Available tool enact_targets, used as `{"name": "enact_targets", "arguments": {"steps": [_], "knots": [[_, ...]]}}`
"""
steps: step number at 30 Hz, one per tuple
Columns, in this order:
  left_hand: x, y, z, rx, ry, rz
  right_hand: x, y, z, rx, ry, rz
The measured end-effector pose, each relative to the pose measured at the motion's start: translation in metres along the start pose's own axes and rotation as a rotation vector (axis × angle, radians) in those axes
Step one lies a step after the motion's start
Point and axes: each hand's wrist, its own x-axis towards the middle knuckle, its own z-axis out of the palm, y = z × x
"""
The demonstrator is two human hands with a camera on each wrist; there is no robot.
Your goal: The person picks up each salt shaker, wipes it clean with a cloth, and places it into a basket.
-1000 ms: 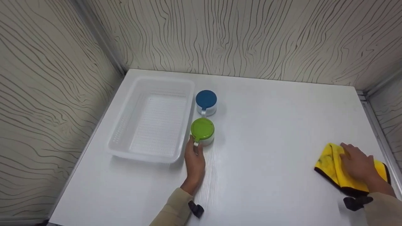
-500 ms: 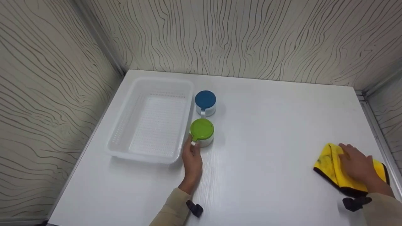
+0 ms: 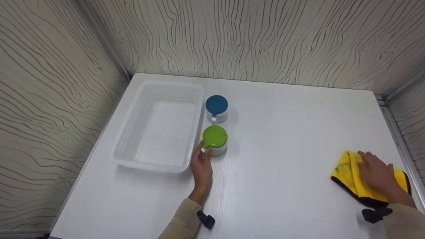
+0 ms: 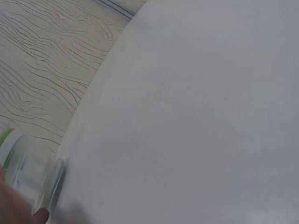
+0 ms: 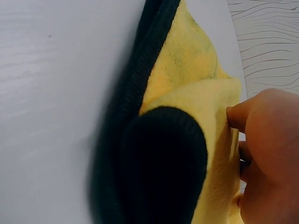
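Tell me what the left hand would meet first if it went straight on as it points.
The left hand would first meet the green-lidded jar, whose handle it grips. Past that, the blue-lidded jar looks roughly in line, though depth is hard to judge.

- I have a broad free lane over the white tabletop (image 3: 282,142), between the green-lidded jar (image 3: 215,136) and the yellow cloth (image 3: 347,171).
- Leftward, the white basket (image 3: 149,165) crowds the left hand (image 3: 202,170).
- Just past the green-lidded jar, the blue-lidded jar (image 3: 216,105) blocks me.
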Motion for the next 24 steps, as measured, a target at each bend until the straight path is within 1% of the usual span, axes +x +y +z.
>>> {"name": "enact_targets", "arguments": {"steps": [3,7,12,19,24], "knots": [[-0.0006,-0.0006,0.0004,0.011,0.021,0.017,-0.0005,-0.0002,-0.0002,-0.001,0.001,0.000],[-0.0016,-0.0002,0.0014,0.039,0.053,0.014,-0.0010,-0.0001,0.0006,0.000,0.005,-0.007],[-0.0029,0.0014,0.0020,0.072,0.073,0.014,-0.0016,0.0008,0.0020,-0.006,0.021,-0.021],[-0.0038,0.0017,0.0005,0.045,0.095,0.038,-0.0010,-0.0009,0.0015,-0.001,0.012,-0.014],[-0.0050,0.0026,-0.0014,0.035,0.090,0.057,-0.0008,-0.0001,0.0015,0.007,0.007,-0.005]]}}
